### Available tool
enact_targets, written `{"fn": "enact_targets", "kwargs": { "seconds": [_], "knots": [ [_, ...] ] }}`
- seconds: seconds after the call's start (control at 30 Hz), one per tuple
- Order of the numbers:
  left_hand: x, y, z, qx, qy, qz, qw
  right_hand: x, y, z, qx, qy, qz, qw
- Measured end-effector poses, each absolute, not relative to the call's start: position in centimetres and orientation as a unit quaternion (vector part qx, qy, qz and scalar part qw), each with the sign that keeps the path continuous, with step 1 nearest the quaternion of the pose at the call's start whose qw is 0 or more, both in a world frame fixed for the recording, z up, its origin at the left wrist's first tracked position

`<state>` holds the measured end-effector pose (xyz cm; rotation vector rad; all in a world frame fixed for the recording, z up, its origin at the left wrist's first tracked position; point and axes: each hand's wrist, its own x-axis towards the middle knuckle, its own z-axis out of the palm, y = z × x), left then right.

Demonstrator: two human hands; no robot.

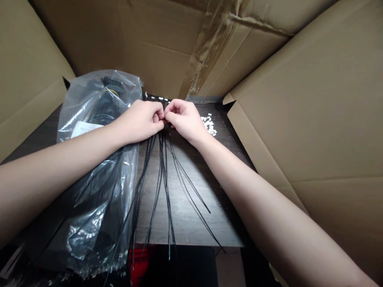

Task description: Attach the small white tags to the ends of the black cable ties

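Observation:
My left hand (143,121) and my right hand (184,119) meet fingertip to fingertip at the far middle of a dark wooden table (191,215). Both are closed in a pinch on the near-hidden ends of several thin black cable ties (163,179). The ties fan out from the pinch toward me and hang over the table's near edge. My left forearm lies across a clear plastic bag (95,179) full of more black ties.
Large cardboard flaps (314,111) wall in the table on the left, back and right. A small heap of white pieces (209,124) lies just right of my right hand. A row of small white pieces (155,97) sits behind the hands. Something red (139,257) shows below the table's front edge.

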<state>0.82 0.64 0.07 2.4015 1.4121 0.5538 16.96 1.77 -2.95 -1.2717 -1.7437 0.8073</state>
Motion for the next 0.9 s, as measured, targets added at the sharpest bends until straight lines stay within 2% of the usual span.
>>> {"fn": "enact_targets", "kwargs": {
  "seconds": [0.9],
  "knots": [
    [0.83, 0.70, -0.04, 0.841, 0.490, 0.173, 0.151, 16.92, 1.60, -2.87, -0.510, -0.686, 0.320, 0.409]
  ]
}}
